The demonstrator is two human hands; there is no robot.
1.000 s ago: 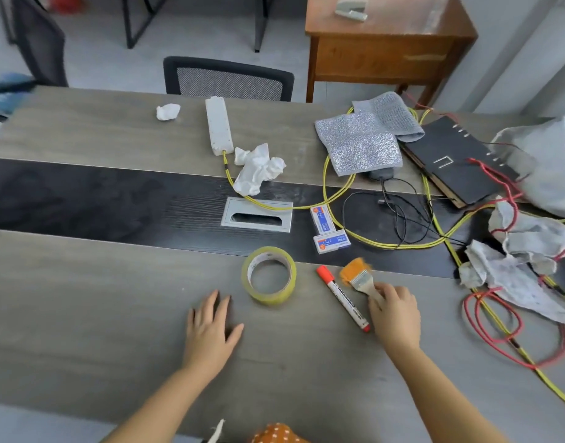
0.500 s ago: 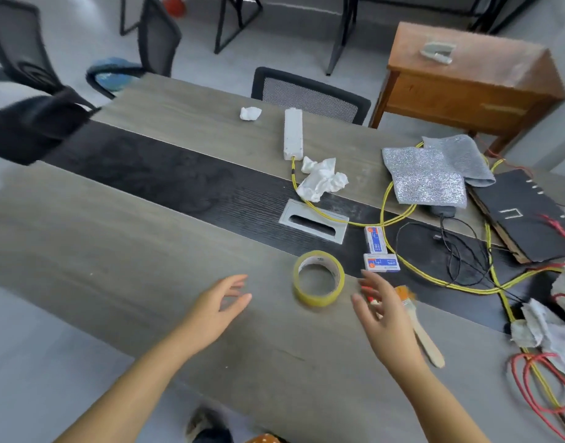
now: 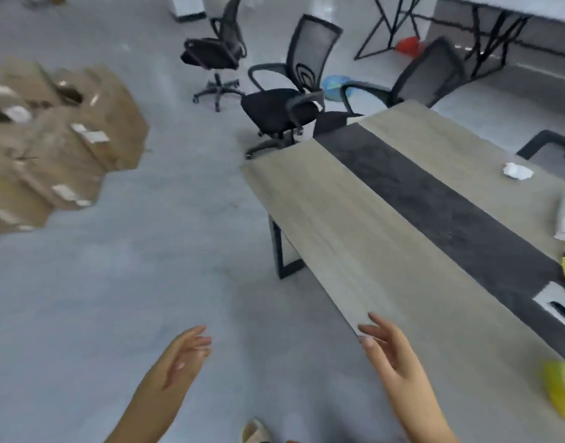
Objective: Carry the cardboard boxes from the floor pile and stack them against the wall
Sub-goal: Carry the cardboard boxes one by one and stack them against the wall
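Both the left hand and right hand are relaxed, fingers spread, holding nothing. The flattened cardboard boxes lie piled on the floor, well apart at far left. Risks: clipping the table corner or the office chair en route; loose sheets may slide when lifted

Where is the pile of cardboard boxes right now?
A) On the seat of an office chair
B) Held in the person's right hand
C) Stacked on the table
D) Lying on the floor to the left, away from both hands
D: the flattened cardboard boxes lie spread on the grey floor at the left, while the left hand and right hand are both open and hold nothing.
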